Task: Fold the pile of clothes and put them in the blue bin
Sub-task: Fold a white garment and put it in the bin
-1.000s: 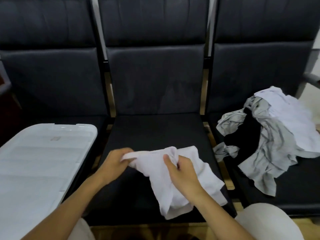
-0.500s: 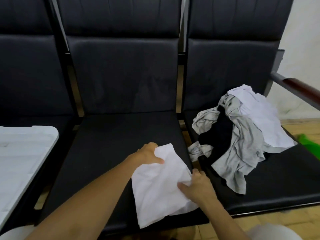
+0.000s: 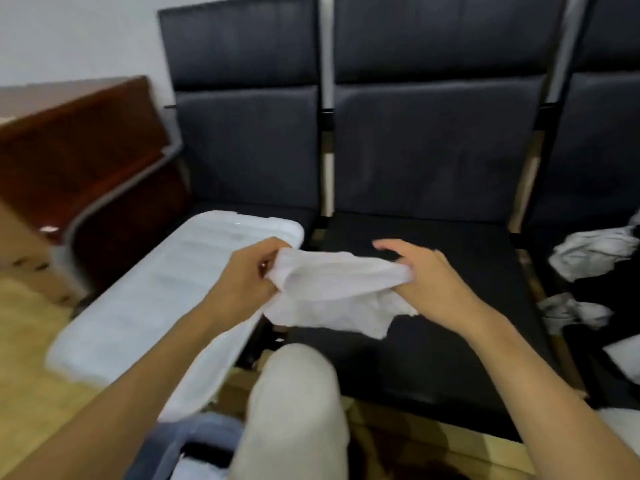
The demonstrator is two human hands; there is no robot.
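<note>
We hold the white garment (image 3: 332, 289) stretched left-to-right, left hand (image 3: 246, 277) pinching one end, right hand (image 3: 433, 275) seemingly thumb-hooked, fingers spread, the blue bin (image 3: 194, 434) nearer our left.

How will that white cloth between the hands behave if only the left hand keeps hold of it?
Probably floppy: the white cloth sags in folds below the left hand and right hand, so it would likely hang limp. It looks thin and light. The bunched end may slip through a loose pinch, though the frame is blurred.
</note>
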